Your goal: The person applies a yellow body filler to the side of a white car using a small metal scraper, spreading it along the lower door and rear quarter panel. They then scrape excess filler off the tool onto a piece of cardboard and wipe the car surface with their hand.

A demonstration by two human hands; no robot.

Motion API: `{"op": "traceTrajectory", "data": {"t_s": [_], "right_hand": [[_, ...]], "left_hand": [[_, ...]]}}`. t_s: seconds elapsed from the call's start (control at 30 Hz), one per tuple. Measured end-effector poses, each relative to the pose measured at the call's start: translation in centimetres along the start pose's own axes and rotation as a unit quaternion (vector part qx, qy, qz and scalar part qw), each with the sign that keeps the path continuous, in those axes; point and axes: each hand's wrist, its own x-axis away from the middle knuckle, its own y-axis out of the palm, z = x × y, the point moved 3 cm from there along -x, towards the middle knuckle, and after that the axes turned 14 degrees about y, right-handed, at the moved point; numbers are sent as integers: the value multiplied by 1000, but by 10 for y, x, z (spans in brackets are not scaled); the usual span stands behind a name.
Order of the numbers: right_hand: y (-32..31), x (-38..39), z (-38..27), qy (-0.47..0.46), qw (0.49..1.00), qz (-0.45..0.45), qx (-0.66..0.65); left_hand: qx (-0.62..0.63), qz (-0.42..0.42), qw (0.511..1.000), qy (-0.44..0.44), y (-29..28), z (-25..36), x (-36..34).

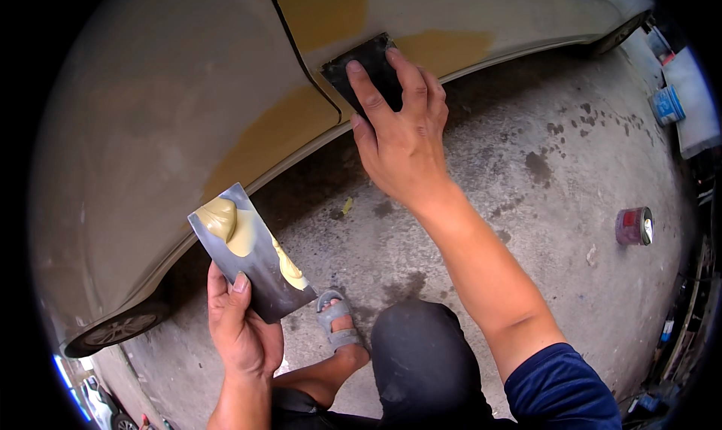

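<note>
My left hand [244, 328] grips a flat grey putty board [259, 272] by its lower end, thumb on top. A thick dollop of yellowish body filler [219, 219] lies at the board's far corner, with more smeared along its right edge. My right hand [406, 140] presses a black flat spreader [380, 76] against the lower side of a beige car [143, 136], fingers spread over its back. The spreader lies just right of a dark vertical panel gap [295, 39]. Mustard-coloured filler patches [274, 133] cover the panel on both sides of that gap.
A small dark red can [634, 227] stands on the stained concrete floor [481, 257] at right. Farther back is a blue-labelled can [666, 105]. The car's wheels [116, 331] show at lower left and far right. My sandalled foot [342, 321] is below the board.
</note>
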Motion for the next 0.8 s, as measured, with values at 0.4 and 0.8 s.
{"op": "traceTrajectory", "data": {"t_s": [0.4,0.8], "right_hand": [[25,35,24,7,1000,-23,3],[-13,30,30,37,999,-27,7]], "left_hand": [[2,5,1000,0,-15,-1,-1],[-4,-7,1000,4,-11,-4,-2]]}}
